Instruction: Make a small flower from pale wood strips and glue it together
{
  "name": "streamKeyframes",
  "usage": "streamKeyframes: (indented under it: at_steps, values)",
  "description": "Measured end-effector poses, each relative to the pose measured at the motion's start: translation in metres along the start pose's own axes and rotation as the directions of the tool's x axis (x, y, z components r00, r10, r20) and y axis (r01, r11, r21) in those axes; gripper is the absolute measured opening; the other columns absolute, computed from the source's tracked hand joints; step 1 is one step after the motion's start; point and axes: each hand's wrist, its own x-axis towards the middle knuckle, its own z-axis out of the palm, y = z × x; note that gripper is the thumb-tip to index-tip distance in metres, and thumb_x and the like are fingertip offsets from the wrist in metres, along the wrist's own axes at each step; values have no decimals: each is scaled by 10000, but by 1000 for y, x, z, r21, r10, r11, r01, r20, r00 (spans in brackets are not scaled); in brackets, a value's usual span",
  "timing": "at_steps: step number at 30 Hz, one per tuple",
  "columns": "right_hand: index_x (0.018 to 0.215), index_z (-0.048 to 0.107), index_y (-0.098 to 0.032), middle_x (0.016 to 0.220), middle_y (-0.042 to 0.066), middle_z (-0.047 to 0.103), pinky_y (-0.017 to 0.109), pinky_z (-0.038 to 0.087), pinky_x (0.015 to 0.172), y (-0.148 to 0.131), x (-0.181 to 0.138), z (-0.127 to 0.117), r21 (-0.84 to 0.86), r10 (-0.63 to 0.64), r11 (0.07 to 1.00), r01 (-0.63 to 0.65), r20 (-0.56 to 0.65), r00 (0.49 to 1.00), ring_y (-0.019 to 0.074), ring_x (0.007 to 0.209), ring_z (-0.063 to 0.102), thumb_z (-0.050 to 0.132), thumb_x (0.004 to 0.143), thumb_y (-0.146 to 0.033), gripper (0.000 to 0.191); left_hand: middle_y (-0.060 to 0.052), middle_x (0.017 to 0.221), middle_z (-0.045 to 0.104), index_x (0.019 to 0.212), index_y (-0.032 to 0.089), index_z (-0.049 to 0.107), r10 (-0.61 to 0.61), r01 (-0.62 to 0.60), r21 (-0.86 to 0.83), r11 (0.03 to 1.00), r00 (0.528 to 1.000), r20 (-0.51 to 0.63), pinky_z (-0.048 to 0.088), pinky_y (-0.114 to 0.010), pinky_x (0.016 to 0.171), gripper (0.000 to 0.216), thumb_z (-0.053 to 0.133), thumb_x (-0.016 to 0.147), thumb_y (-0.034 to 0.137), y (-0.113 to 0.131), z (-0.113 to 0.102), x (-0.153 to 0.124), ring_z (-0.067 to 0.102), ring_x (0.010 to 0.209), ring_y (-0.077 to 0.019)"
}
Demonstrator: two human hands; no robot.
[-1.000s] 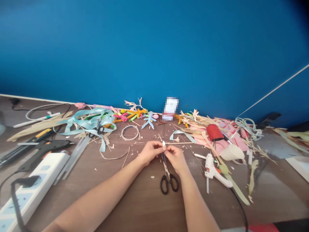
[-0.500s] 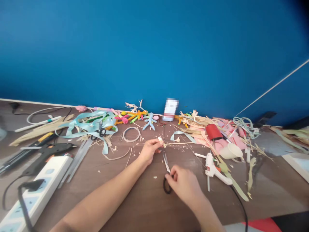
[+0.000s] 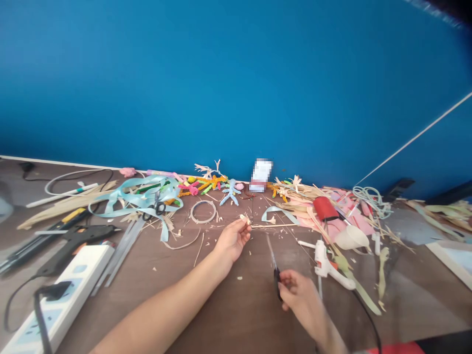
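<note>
Room: deep blue wall (image 3: 236,73) close behind a brown counter (image 3: 228,319), its far edge heaped with ribbon (image 3: 125,196) and straw scraps
Left hand (image 3: 231,241): mid-counter, fingertips pinching a small pale straw piece (image 3: 244,218), raised so it clears the litter
Right hand (image 3: 300,297): nearer the front edge, closed round the scissors (image 3: 272,253) handles, blades together and aimed away from the body
Right side: white glue gun (image 3: 326,263) just beside the scissors

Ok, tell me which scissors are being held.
The scissors in the right hand; the other pair lies untouched on the light blue ribbon.
</note>
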Motion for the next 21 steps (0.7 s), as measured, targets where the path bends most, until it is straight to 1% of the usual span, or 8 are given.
streamKeyframes:
  at_steps: [2, 3, 4, 6, 9, 11, 16, 21]
  values:
    - [717, 515, -170, 661, 20, 607, 192, 288, 375, -7, 1, 10, 323, 43, 945, -57, 49, 998, 101, 410, 505, 566, 670, -344, 187, 1, 627, 566, 693, 129, 563, 43, -43, -5, 999, 998, -52, 427, -148, 478, 96, 638, 652, 172, -2, 3, -4, 538, 537, -57]
    - [702, 497, -165, 632, 14, 595, 182, 274, 367, -11, 1, 17, 427, 50, 902, -67, 51, 997, 87, 395, 481, 578, 665, -382, 235, 0, 633, 567, 691, 129, 563, 76, -76, 2, 997, 994, -73, 428, -152, 494, 109, 645, 644, 185, -3, 5, -7, 539, 549, -60]
    - [679, 479, -161, 584, 4, 572, 176, 264, 363, -15, 1, 26, 497, 50, 866, -64, 40, 998, 73, 380, 450, 581, 662, -424, 282, -2, 643, 568, 687, 129, 563, 114, -113, 16, 993, 990, -85, 428, -156, 510, 128, 654, 634, 202, -4, 7, -10, 541, 563, -63]
    - [647, 452, -161, 536, -9, 533, 175, 260, 368, -22, 0, 45, 578, 12, 816, -10, 0, 1000, 58, 378, 398, 560, 673, -493, 350, -10, 670, 572, 678, 126, 564, 183, -179, 50, 983, 979, -88, 427, -167, 539, 169, 670, 612, 240, -6, 10, -17, 545, 601, -74]
    - [656, 437, -167, 559, 0, 529, 181, 266, 379, -28, 0, 65, 598, -70, 799, 67, -18, 997, 74, 432, 401, 537, 699, -518, 367, -24, 706, 577, 673, 125, 568, 229, -221, 81, 972, 968, -106, 422, -182, 562, 207, 682, 586, 275, -5, 16, -26, 549, 659, -95]
    - [669, 433, -173, 561, -4, 517, 188, 284, 394, -31, 2, 70, 581, -107, 808, 97, -17, 994, 86, 459, 412, 524, 713, -518, 360, -29, 721, 580, 677, 129, 573, 228, -219, 79, 972, 966, -126, 417, -187, 563, 217, 687, 573, 282, -5, 19, -30, 548, 687, -106]
    - [691, 427, -178, 573, -24, 464, 205, 345, 476, -37, 12, 69, 512, -196, 830, 220, -101, 975, 104, 535, 428, 515, 726, -494, 330, -25, 715, 574, 669, 135, 577, 193, -185, 62, 981, 970, -150, 411, -179, 546, 211, 693, 560, 273, -6, 21, -32, 542, 684, -104]
    - [689, 398, -181, 558, -47, 409, 197, 309, 464, -37, 17, 71, 478, -215, 847, 234, -94, 972, 86, 507, 365, 527, 727, -460, 309, -33, 746, 591, 683, 138, 578, 149, -142, 49, 989, 975, -168, 406, -158, 536, 197, 688, 573, 258, -10, 22, -33, 551, 676, -92]
